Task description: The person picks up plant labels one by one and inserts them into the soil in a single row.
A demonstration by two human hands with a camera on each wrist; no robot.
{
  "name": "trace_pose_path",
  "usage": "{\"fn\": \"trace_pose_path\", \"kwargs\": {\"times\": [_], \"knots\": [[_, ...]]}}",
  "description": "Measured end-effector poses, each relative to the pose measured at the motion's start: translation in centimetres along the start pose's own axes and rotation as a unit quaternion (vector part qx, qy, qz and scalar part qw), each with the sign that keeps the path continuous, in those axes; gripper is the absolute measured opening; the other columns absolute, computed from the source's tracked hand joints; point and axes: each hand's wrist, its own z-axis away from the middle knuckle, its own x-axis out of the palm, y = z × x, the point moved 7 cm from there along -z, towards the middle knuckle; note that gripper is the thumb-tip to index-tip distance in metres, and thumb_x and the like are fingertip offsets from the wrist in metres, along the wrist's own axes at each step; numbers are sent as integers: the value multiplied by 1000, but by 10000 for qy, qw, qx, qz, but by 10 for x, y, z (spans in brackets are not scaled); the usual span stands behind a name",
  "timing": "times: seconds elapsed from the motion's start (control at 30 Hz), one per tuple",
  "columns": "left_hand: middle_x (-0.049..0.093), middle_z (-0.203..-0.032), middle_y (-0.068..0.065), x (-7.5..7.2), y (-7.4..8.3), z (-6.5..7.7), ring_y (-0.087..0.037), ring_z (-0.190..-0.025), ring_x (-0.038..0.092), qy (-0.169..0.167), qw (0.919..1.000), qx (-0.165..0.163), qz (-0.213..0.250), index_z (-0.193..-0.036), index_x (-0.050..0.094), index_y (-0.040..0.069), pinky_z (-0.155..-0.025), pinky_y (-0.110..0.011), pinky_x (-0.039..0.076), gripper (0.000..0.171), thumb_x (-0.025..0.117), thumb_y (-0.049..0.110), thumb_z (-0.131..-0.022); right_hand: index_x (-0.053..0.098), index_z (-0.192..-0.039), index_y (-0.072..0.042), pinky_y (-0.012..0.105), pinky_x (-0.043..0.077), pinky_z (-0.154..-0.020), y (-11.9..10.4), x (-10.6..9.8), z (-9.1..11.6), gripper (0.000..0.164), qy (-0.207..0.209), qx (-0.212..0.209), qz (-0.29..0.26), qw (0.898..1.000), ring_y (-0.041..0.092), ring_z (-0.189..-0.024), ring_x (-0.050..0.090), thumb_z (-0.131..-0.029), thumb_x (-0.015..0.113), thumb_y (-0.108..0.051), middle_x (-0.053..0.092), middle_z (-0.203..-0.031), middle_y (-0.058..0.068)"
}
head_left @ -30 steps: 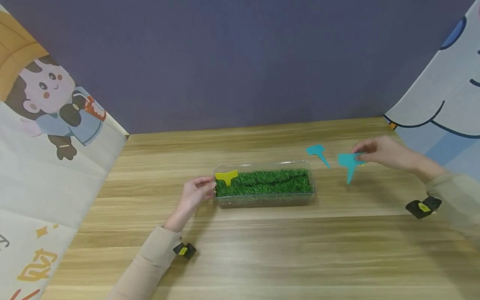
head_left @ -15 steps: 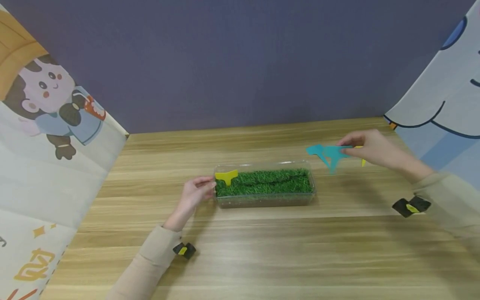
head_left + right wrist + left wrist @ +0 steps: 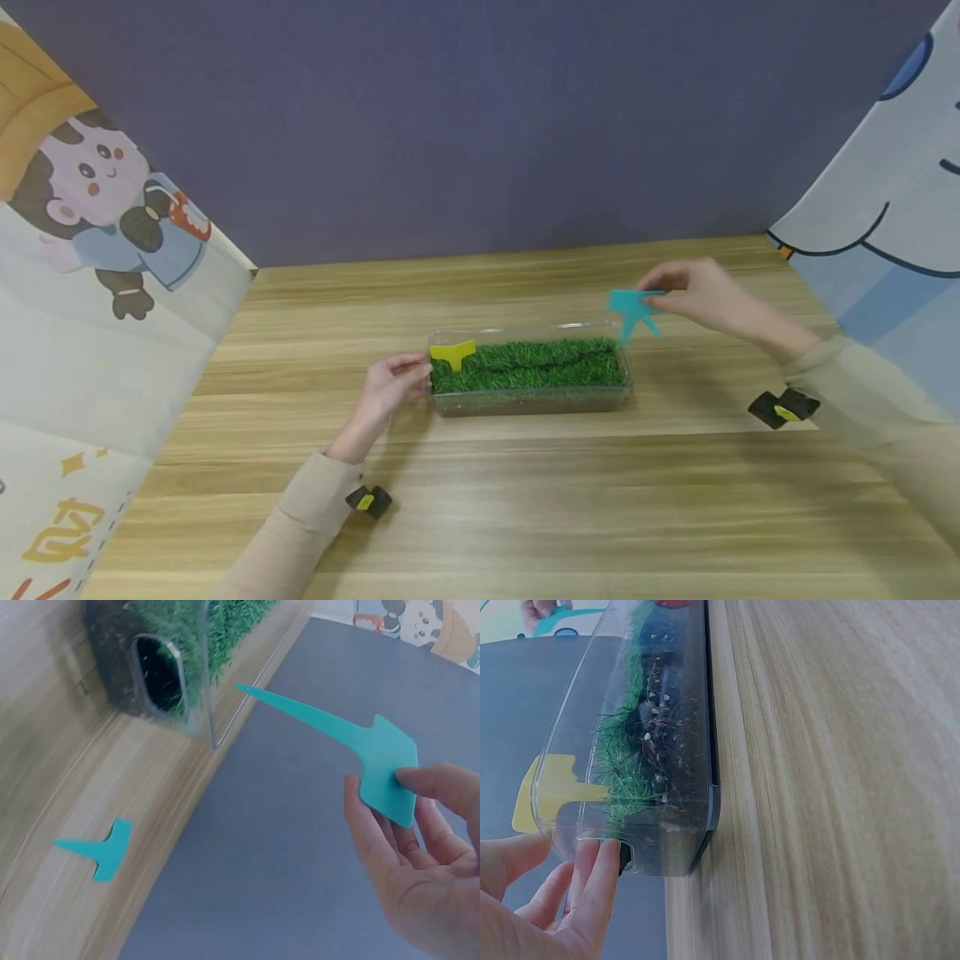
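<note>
My right hand [image 3: 701, 293] pinches a turquoise T-shaped plant label [image 3: 627, 302] between thumb and fingers, stem pointing down, beside the right end of a clear plastic planter box [image 3: 525, 402]. Dark soil and green grass [image 3: 540, 367] fill the box. A second turquoise label [image 3: 112, 851] lies on the table near that end; the held one partly covers it in the head view. At the left end a yellow label [image 3: 454, 353] stands upright in the grass. My left hand [image 3: 393, 385] touches the left end wall, fingers fairly straight by its opening in the left wrist view.
The wooden table [image 3: 525, 517] meets a dark blue-grey wall panel [image 3: 480, 125] behind the box. Cartoon-printed sheets [image 3: 75, 350] flank the table. A black strap [image 3: 783, 408] hangs at the right wrist, another black strap [image 3: 369, 502] at the left.
My right hand has moved left with the turquoise label, from the table's right side to the box's right end, over the label lying there. My left hand has stayed put.
</note>
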Motion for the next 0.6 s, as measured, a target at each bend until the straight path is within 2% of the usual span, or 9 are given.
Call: {"fn": "trace_pose_path", "kwargs": {"times": [0.1,0.27,0.6], "knots": [[57,-110,-22,-1,1,1,-17,-80,61,-5,10000,5,3,-112,53,-6,-77,-34,54,33,60,4,-81,60,-102,0,53,41,-89,-8,5,-4,22,-17,-119,-68,9999,37,-103,52,-85,59,-14,61,-102,18],[56,-111,-22,-4,2,4,-16,-80,60,-64,10000,33,-7,-113,53,-6,-79,-35,53,34,60,4,-82,61,-100,-1,49,43,-88,-22,14,-6,18,22,-69,-139,9999,34,-102,53,-84,59,-10,61,-102,16],[58,-109,-22,-13,3,10,-23,-81,61,-77,9999,-4,71,-112,53,-6,-79,-38,52,33,60,3,-81,60,-101,0,42,47,-87,-53,38,-13,18,-246,-180,-349,9989,30,-101,54,-85,57,-6,61,-101,15]]}}
